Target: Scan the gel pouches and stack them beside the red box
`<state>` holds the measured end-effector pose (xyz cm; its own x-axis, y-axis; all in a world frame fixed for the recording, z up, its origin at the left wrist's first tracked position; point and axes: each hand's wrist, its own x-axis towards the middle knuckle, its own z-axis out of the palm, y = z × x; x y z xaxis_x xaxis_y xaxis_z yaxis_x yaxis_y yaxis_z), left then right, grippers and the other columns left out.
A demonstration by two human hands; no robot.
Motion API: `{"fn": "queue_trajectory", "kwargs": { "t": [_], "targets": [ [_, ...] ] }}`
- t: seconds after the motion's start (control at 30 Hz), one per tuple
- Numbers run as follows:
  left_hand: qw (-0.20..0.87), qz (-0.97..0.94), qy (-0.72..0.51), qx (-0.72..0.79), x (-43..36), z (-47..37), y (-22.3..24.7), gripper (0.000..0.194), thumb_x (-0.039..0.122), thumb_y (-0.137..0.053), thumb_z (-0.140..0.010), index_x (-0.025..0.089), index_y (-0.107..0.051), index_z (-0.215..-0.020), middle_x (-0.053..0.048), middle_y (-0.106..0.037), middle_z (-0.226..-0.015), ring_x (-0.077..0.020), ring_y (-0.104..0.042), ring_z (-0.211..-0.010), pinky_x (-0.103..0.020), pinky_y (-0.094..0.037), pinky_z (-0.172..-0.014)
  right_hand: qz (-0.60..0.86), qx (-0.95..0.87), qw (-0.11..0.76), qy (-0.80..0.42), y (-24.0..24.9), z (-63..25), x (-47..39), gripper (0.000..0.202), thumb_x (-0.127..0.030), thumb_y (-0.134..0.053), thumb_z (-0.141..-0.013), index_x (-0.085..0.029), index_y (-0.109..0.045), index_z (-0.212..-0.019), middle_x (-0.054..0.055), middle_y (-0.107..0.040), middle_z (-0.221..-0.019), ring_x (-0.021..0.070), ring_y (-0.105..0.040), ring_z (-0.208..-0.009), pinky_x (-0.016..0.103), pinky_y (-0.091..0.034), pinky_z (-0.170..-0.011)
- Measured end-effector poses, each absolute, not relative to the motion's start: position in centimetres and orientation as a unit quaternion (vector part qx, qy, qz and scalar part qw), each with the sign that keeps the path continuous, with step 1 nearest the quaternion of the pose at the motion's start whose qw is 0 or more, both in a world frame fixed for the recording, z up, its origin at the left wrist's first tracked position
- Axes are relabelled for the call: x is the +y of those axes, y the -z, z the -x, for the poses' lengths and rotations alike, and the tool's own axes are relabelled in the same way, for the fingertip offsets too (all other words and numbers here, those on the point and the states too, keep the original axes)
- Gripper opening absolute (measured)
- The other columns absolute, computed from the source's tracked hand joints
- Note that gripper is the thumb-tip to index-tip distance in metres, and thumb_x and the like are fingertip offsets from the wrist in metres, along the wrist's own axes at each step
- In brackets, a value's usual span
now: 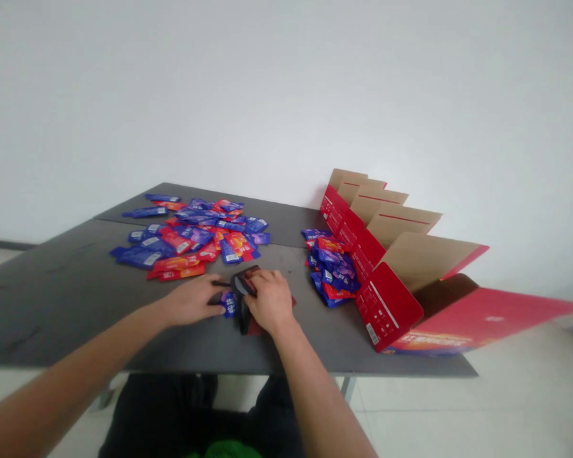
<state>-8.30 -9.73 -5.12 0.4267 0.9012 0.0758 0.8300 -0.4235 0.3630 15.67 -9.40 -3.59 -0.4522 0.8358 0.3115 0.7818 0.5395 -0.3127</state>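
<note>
My left hand (193, 300) lies low over the table, its fingers closed on the left edge of a small blue sachet (230, 304) with white print. My right hand (270, 296) is wrapped over a dark hand-held device (241, 286) with black parts, whose exact kind I cannot make out. A reddish-brown flat piece (254, 327) shows beneath that hand. The device stands over the right side of the sachet and hides part of it. Beyond my hands lies a loose pile of blue and red sachets (195, 232).
A second heap of blue and red sachets (333, 267) lies to the right. Beside it, several open red cartons (389, 305) stand in a row with brown flaps raised. The grey table (76, 286) meets a white wall (267, 95) at the back.
</note>
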Motion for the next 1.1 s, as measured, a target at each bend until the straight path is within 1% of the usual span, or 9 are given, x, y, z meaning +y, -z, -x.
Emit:
{"fn": "queue_trajectory", "kwargs": {
  "t": [0.1,0.23,0.33,0.43,0.53,0.63,0.77,0.93,1.1],
  "targets": [
    [0.089,-0.808,-0.212,0.543,-11.7,8.1,7.9,0.035,0.033,-0.071,-0.086,0.022,-0.074,-0.119,-0.012,-0.070,-0.130,-0.0329,-0.063,-0.121,-0.047,-0.048,-0.109,0.423,-0.889,0.162,-0.070,4.3,-13.5,-8.6,0.029,-0.034,-0.071,-0.090,-0.027,-0.072,-0.118,0.002,-0.071,-0.122,0.0240,-0.055,-0.112,0.035,-0.042,-0.095],
    [0.090,-0.802,-0.254,0.533,-12.6,8.3,9.6,0.032,0.035,-0.070,-0.092,0.025,-0.072,-0.122,-0.009,-0.069,-0.134,-0.0306,-0.059,-0.127,-0.046,-0.046,-0.113,0.451,-0.873,0.174,-0.074,5.7,-14.9,-8.5,0.034,-0.034,-0.070,-0.092,-0.029,-0.069,-0.126,0.003,-0.069,-0.130,0.0246,-0.054,-0.117,0.036,-0.041,-0.096],
    [0.102,-0.806,-0.253,0.525,-12.5,8.4,9.5,0.032,0.038,-0.069,-0.094,0.028,-0.072,-0.124,-0.006,-0.068,-0.136,-0.0282,-0.059,-0.127,-0.045,-0.046,-0.113,0.546,-0.821,0.157,-0.057,5.1,-17.5,-7.7,0.022,-0.030,-0.062,-0.097,-0.025,-0.074,-0.116,0.006,-0.072,-0.123,0.0252,-0.057,-0.109,0.036,-0.042,-0.092],
    [0.105,-0.805,-0.251,0.527,-12.4,8.4,9.3,0.032,0.039,-0.067,-0.096,0.029,-0.072,-0.126,-0.005,-0.068,-0.137,-0.0277,-0.059,-0.127,-0.044,-0.046,-0.112,0.594,-0.788,0.158,-0.035,3.8,-18.2,-7.5,0.021,-0.027,-0.058,-0.099,-0.023,-0.076,-0.108,0.007,-0.073,-0.117,0.0256,-0.058,-0.105,0.036,-0.042,-0.091],
    [0.093,-0.803,-0.256,0.531,-12.6,8.3,9.4,0.032,0.037,-0.067,-0.096,0.029,-0.072,-0.126,-0.006,-0.070,-0.135,-0.0287,-0.059,-0.127,-0.046,-0.046,-0.113,0.534,-0.822,0.198,-0.024,3.4,-16.1,-8.6,0.025,-0.030,-0.062,-0.097,-0.024,-0.073,-0.119,0.006,-0.070,-0.127,0.0259,-0.056,-0.113,0.036,-0.042,-0.094],
    [0.087,-0.801,-0.263,0.532,-12.8,8.2,9.4,0.026,0.033,-0.068,-0.094,0.027,-0.075,-0.119,-0.007,-0.073,-0.128,-0.0296,-0.060,-0.126,-0.046,-0.047,-0.112,0.450,-0.872,0.187,-0.045,4.2,-14.0,-9.6,0.028,-0.035,-0.065,-0.095,-0.027,-0.072,-0.122,0.003,-0.070,-0.130,0.0252,-0.056,-0.115,0.036,-0.042,-0.094],
    [0.103,-0.801,-0.268,0.525,-13.1,7.9,8.9,0.026,0.031,-0.065,-0.097,0.027,-0.074,-0.121,-0.005,-0.071,-0.131,-0.0268,-0.060,-0.126,-0.044,-0.047,-0.112,0.507,-0.843,0.168,-0.060,5.3,-16.1,-8.8,0.025,-0.034,-0.063,-0.098,-0.027,-0.073,-0.120,0.004,-0.071,-0.128,0.0245,-0.057,-0.112,0.034,-0.042,-0.093],
    [0.106,-0.797,-0.263,0.533,-13.1,8.0,8.8,0.027,0.035,-0.063,-0.098,0.028,-0.073,-0.122,-0.005,-0.070,-0.134,-0.0275,-0.061,-0.126,-0.046,-0.046,-0.113,0.604,-0.781,0.157,-0.033,3.8,-18.6,-7.9,0.022,-0.029,-0.058,-0.099,-0.024,-0.076,-0.112,0.008,-0.073,-0.117,0.0256,-0.059,-0.104,0.036,-0.042,-0.089],
    [0.091,-0.804,-0.258,0.528,-12.7,8.3,9.6,0.026,0.039,-0.063,-0.099,0.026,-0.073,-0.119,-0.007,-0.071,-0.131,-0.0291,-0.060,-0.126,-0.047,-0.046,-0.112,0.492,-0.849,0.187,-0.043,4.2,-14.7,-9.4,0.024,-0.034,-0.068,-0.093,-0.027,-0.074,-0.115,0.004,-0.072,-0.124,0.0260,-0.057,-0.112,0.036,-0.042,-0.091]
  ]
}}
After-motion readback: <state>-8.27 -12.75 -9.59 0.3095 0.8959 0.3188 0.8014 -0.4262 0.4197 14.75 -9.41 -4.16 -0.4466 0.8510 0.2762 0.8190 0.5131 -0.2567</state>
